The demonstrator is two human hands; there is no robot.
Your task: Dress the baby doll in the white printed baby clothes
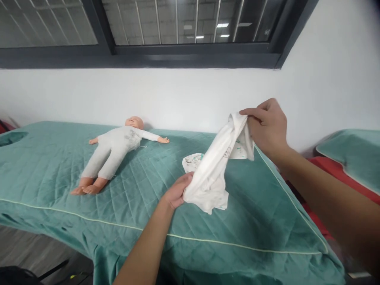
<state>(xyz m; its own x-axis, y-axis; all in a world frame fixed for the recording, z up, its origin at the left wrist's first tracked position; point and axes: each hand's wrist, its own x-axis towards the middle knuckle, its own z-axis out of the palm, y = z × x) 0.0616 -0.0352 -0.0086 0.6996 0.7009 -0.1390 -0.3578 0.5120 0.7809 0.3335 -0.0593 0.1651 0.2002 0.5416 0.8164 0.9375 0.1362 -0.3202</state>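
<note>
"How do the hands hold on?"

"Both are closed on one white cloth [212,162]. The right hand [268,128] pinches its top end between thumb and fingers. The left hand [177,192] grips its lower left edge, with the thumb on top."

"Where is the cloth?"

"It runs on a slant between the two hands, over the right part of the green bed cover [139,213]. Its bottom end droops in folds. I can't tell if that end touches the bed."

"Does it say anything?"

"It has a small dark mark [227,152] near the middle, like a little stamp. It is too small to read."

"What is that spotty bit behind it?"

"Patterned cloth [192,161], with green and dark shapes. It peeks out on the left side. I can't tell if it is part of the same cloth."

"And who is lying over there?"

"A doll [115,144], on its back, well apart from the hands. Its head is near the white wall [178,95] and its feet are nearer the front edge. It has grey smudges on its white chest. I can't tell if they are print or dirt."

"What is up high?"

"A window [190,49] with a dark frame. Thin bars show in the glass."
</note>
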